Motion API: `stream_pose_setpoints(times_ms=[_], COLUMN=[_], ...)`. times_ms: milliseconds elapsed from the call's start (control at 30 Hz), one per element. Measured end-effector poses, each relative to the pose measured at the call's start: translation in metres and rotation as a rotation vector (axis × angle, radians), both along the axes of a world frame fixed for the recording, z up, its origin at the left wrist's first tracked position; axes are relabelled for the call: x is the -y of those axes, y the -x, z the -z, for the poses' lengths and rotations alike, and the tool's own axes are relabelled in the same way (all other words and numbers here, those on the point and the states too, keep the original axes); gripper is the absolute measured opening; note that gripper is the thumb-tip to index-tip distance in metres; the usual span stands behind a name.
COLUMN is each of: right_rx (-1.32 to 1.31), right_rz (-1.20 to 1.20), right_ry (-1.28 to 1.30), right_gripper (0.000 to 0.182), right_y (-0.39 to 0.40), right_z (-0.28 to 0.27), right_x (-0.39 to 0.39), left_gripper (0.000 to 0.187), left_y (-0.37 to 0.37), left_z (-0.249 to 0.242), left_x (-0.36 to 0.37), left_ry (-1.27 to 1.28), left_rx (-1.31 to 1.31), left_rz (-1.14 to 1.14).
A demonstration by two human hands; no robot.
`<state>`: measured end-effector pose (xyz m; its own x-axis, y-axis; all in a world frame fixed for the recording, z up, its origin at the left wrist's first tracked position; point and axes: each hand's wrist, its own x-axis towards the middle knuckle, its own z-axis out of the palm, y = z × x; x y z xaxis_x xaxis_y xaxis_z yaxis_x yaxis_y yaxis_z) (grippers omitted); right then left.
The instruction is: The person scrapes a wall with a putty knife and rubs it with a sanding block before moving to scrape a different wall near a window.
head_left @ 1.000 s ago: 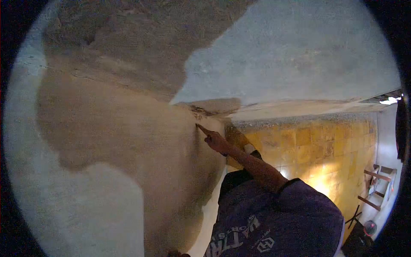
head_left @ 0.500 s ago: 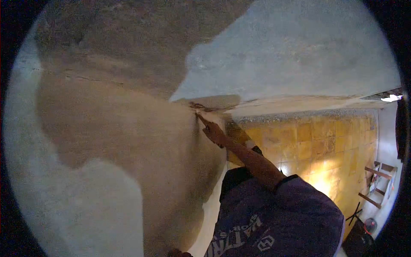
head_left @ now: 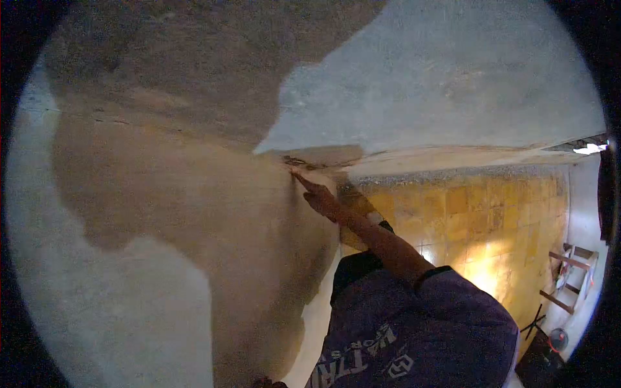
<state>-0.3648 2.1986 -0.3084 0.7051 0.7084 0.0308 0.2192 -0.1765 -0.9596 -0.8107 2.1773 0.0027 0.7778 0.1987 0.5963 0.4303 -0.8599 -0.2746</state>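
My right hand (head_left: 321, 199) now reaches closer to the dark crack (head_left: 299, 161), index extended, other fingers (head_left: 313, 202) curled, gripping nothing visible. I can't tell my left hand's (head_left: 268, 383) state at the frame edge.

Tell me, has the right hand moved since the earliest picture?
Yes. Judged against the fixed dark crack, the right hand has moved up the picture, bringing its pointing fingertip closer to that crack.

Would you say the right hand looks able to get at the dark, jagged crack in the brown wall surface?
Likely yes: the right hand points a finger close beside the dark, jagged crack, with nothing visible between them.
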Motion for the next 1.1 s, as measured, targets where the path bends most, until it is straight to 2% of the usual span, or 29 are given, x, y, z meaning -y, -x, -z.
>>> stream_pose_setpoints(times_ms=[33,133,233,333,433,533,633,667,767,867,967,1067,1100], right_rx=[0.066,-0.223,-0.101,0.013,-0.236,-0.098,-0.146,-0.068,-0.116,-0.051,-0.454,-0.179,-0.189], right_rz=[0.053,-0.119,-0.117,-0.02,-0.091,-0.118,-0.05,-0.057,-0.14,-0.051,-0.137,-0.109,-0.107], right_ry=[-0.046,0.114,0.105,-0.03,-0.04,0.108,0.07,0.022,0.054,0.008,-0.04,0.072,0.06], right_gripper=[0.075,0.073,0.066,0.064,0.062,0.076,0.077,0.078,0.078,0.078,0.068,0.068,0.068], right_y=[-0.002,0.007,0.009,-0.007,0.016,0.004,-0.018,-0.011,0.014,-0.003,-0.006,0.01,0.001], right_z=[0.011,-0.028,-0.016,0.002,-0.018,-0.015,-0.036,-0.034,-0.025,0.01,-0.053,-0.038,-0.038], right_x=[-0.003,0.013,0.011,-0.001,0.012,0.008,0.01,0.01,0.011,-0.003,0.016,0.009,0.009], left_gripper=[0.028,0.029,0.029,0.029,0.029,0.029,0.03,0.03,0.03,0.03,0.03,0.03,0.03], left_y=[0.001,-0.001,-0.002,-0.001,0.001,-0.008,-0.006,-0.003,-0.003,-0.005,-0.002,-0.003,-0.005], left_z=[0.0,0.0,0.001,0.0,-0.003,-0.001,-0.005,-0.01,-0.007,-0.002,-0.006,-0.005,-0.004], left_x=[0.004,0.0,-0.006,-0.001,-0.008,-0.016,-0.011,-0.012,-0.021,-0.017,-0.011,-0.013,-0.012], left_ry=[0.003,-0.011,-0.024,-0.026,-0.037,-0.046,-0.055,-0.06,-0.071,-0.071,-0.074,-0.091,-0.094], left_rx=[-0.004,-0.003,0.005,0.0,-0.012,0.001,-0.013,-0.023,-0.008,0.003,-0.01,0.001,0.006], left_rz=[-0.002,0.01,0.019,0.012,0.029,0.042,0.03,0.032,0.041,0.031,0.017,0.015,0.012])
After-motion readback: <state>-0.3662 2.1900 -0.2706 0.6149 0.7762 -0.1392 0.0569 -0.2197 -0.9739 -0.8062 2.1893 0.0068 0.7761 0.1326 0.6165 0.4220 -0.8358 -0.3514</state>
